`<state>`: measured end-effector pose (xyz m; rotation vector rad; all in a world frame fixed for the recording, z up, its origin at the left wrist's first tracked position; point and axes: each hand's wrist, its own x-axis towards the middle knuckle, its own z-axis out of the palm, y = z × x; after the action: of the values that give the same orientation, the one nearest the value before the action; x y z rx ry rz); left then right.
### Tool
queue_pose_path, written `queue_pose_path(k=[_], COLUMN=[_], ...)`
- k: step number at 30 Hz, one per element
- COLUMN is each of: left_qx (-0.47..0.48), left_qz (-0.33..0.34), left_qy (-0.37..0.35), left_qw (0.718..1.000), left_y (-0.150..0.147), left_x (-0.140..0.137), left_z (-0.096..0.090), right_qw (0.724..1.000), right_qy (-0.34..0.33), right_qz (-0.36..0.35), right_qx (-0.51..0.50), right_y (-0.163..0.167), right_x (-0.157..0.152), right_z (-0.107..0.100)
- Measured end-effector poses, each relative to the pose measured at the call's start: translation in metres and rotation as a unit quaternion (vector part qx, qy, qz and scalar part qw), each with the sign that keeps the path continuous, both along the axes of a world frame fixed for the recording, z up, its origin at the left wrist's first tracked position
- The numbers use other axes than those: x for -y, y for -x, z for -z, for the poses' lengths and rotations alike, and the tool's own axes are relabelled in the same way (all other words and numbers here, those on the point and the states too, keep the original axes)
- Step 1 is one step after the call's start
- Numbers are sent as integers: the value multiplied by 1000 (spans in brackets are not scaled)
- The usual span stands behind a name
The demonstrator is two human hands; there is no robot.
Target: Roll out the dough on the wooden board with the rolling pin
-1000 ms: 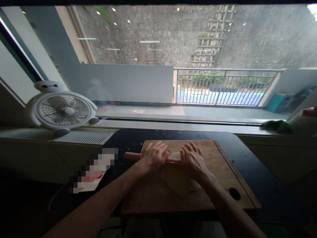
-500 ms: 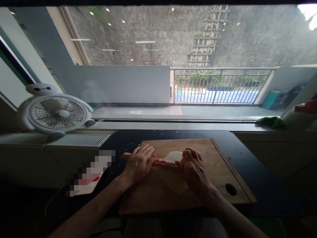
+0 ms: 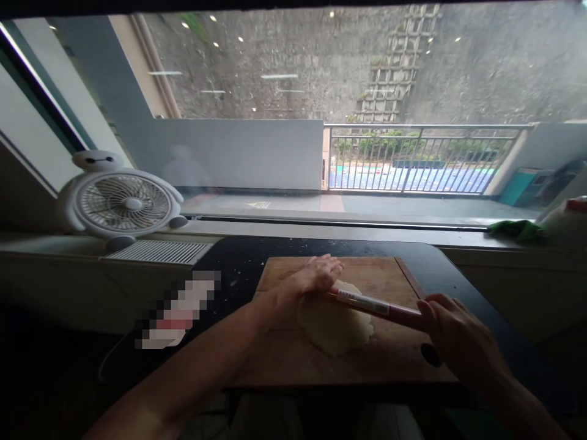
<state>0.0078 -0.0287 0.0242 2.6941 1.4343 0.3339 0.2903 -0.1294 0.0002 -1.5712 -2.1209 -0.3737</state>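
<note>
A rolling pin point(image 3: 367, 303) with a printed label slants across a thin, roundish sheet of pale dough point(image 3: 337, 330). My left hand point(image 3: 322, 273) lies over the pin near the dough's far edge, its fingers stretched out toward the right. It hides part of the pin. Wrapped round the pin's right end is my right hand point(image 3: 452, 324), beyond the dough's right side. The dough rests on a wooden cutting board point(image 3: 275, 366); my left forearm covers part of the board.
The board lies on a dark table point(image 3: 243, 253) with small pale flecks on it. A pixelated flat item point(image 3: 181, 318) is at the table's left. A white fan point(image 3: 131, 205) stands by the window, and a green cloth point(image 3: 516, 230) lies at the sill's right.
My left hand has slid right along the pin. My right hand has moved right and nearer to me, to the pin's end. The pin has shifted right, and the view has turned slightly.
</note>
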Motion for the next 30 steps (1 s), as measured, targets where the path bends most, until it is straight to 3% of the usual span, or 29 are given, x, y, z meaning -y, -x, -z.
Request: queue_pose_path(k=[3,7,9,14,16,20,22,24,26,30], left_qx=[-41,-18,-12,-23,-40,-48,-28,-20,-21,-14], left_qz=[24,35,22,-26,-16,69,52,38,30,-26], left_qy=[16,3,1,55,67,6,-2,-10,-11,29], left_qw=[999,999,1000,998,997,997,998,999,999,999], left_y=[16,34,31,7,5,25,37,43,40,12], left_x=[34,75,65,-10,-19,26,56,70,59,-10], left_z=[4,13,14,9,7,12,14,15,15,11], right_qw=[999,998,998,999,1000,998,995,994,995,992], right_qy=[-12,-14,-7,2,-3,-27,-39,-43,-49,-50], right_qz=[-36,-51,-40,-7,-11,-63,-89,-93,-86,-94], right_qx=[-13,-33,-39,-36,-20,16,24,27,30,61], right_y=[4,1,1,8,10,9,9,11,14,20], right_x=[10,19,19,14,15,22,22,19,12,0], right_z=[4,10,9,-2,-3,2,4,4,2,-5])
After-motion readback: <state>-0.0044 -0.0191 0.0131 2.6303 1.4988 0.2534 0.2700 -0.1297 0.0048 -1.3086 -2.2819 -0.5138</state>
